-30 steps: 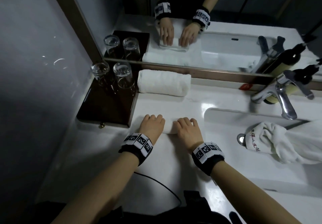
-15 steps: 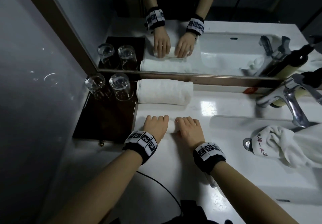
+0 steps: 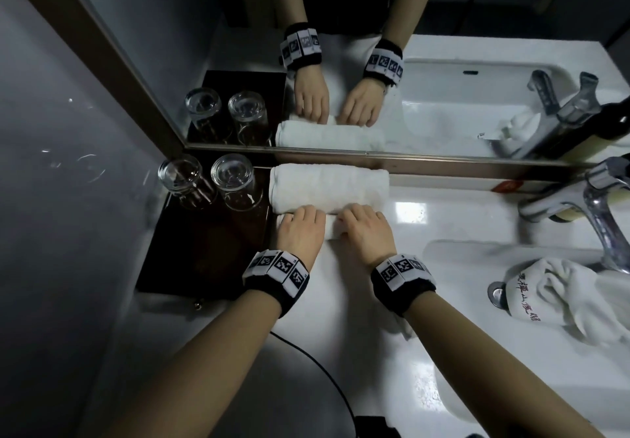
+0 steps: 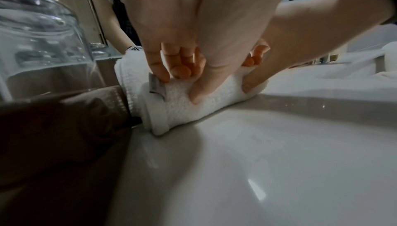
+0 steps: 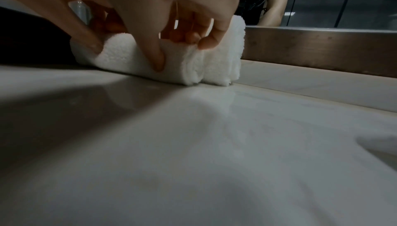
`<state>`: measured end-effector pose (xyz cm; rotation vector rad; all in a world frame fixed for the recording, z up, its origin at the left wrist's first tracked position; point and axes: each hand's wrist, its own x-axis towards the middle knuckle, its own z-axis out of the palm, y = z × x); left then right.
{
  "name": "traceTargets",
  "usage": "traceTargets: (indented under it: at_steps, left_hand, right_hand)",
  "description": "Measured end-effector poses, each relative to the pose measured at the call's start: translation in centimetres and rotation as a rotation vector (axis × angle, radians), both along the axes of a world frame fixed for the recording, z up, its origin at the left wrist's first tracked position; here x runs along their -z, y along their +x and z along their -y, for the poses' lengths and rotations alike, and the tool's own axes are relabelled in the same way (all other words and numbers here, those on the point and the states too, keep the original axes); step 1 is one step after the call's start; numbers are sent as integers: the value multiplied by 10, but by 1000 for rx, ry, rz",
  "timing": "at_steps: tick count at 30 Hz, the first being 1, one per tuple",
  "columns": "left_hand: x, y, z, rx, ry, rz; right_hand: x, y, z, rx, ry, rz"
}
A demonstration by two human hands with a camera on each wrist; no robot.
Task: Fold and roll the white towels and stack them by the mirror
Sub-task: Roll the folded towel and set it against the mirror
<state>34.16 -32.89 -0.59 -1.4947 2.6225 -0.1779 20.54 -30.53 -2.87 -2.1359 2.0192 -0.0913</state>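
Note:
One rolled white towel (image 3: 329, 185) lies along the foot of the mirror (image 3: 375, 62). Right in front of it, touching it, lies a second, thinner towel roll (image 3: 332, 229) on the white counter (image 3: 341, 301). My left hand (image 3: 300, 229) grips the roll's left part and my right hand (image 3: 366, 233) its right part. The left wrist view shows the fingers (image 4: 165, 70) curled over the roll (image 4: 178, 105) and the thumb pressing its near side. In the right wrist view my right hand pinches its roll (image 5: 137, 59) the same way, with the back roll (image 5: 227, 54) just behind.
A dark tray (image 3: 204, 250) at the left holds two upturned glasses (image 3: 231, 181). A crumpled white towel (image 3: 566, 297) with printed characters lies on the sink's rim at the right, below the chrome tap (image 3: 596, 205). A black cable (image 3: 320, 369) runs across the counter's near edge.
Both hands have moved the thin towel roll away from me across the counter, from a gap short of the mirror-side roll to lying against it.

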Motion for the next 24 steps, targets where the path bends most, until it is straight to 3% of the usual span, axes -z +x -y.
traceTargets:
  at_steps: [10, 13, 18, 24]
  left_hand:
    - [4, 1, -19, 11, -10, -54]
    - [12, 3, -20, -46, 114, -49]
    - [13, 3, -28, -52, 131, -51]
    - [15, 16, -49, -43, 235, -46]
  right_hand:
    - [2, 1, -12, -2, -39, 118]
    - [3, 3, -21, -22, -35, 77]
    - [0, 9, -32, -2, 23, -2]
    - [-11, 10, -60, 1, 46, 98]
